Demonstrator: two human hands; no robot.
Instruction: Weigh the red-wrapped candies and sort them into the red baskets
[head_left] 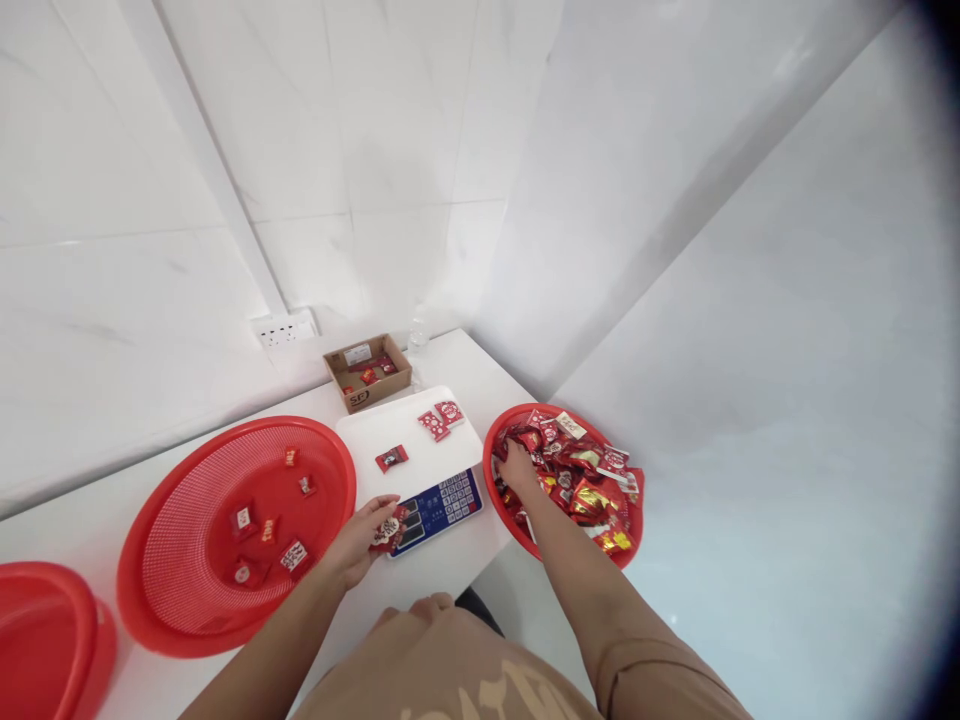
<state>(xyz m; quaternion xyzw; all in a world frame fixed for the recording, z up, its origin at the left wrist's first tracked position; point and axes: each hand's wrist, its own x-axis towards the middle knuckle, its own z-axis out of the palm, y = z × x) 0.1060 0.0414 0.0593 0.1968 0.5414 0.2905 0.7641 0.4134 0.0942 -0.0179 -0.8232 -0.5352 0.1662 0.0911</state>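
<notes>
1. Left hand (364, 540): grip pinching a red packet (387, 532) at the scale's (450, 500) front edge; likely light, slick film.
2. Right hand (516, 470): grip among loose packets (591, 498) in right-hand basket (489, 465); can't tell whether closed.
3. Three packets (391, 458) on white pan (375, 425): probably crushable; take by wrapper ends.

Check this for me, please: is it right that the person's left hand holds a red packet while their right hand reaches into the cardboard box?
Not quite: the head view shows the right hand reaching into the red basket heaped with wrapped packets. The left hand does hold a red packet.
</notes>
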